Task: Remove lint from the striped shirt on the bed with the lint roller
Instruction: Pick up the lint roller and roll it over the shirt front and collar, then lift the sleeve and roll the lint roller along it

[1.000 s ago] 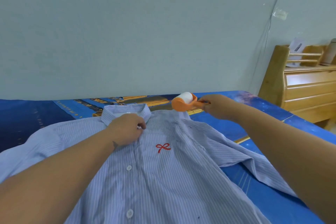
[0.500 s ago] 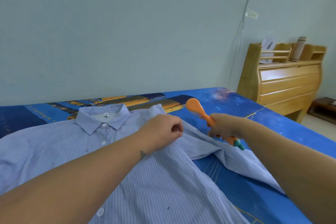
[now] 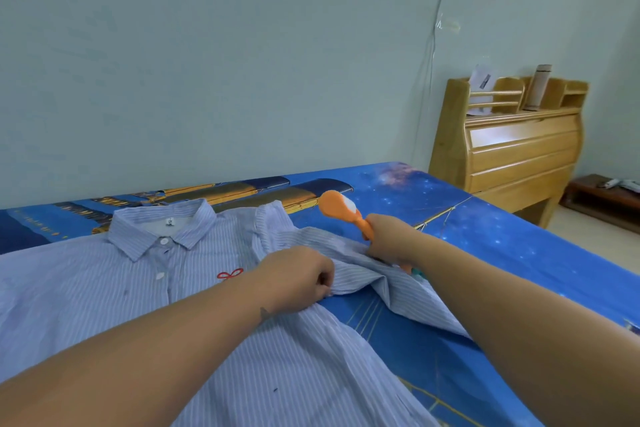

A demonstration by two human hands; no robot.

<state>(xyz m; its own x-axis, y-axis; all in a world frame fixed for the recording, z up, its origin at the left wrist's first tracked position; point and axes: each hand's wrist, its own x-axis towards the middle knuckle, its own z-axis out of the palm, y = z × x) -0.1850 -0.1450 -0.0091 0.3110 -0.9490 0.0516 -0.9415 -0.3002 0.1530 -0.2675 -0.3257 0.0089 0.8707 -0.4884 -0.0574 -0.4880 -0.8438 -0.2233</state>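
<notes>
Hands (image 3: 298, 279) closed on shirt (image 3: 242, 340) and roller (image 3: 341, 210)

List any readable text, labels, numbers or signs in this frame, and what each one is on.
No text here can be read.
Neck tag inside the collar of the striped shirt: dark print, too small to read.
Paper card on the wooden headboard: dark marking, too blurred to read.
Red bow on the shirt's chest: an embroidered motif, not lettering.
Lint roller: no visible print.
</notes>
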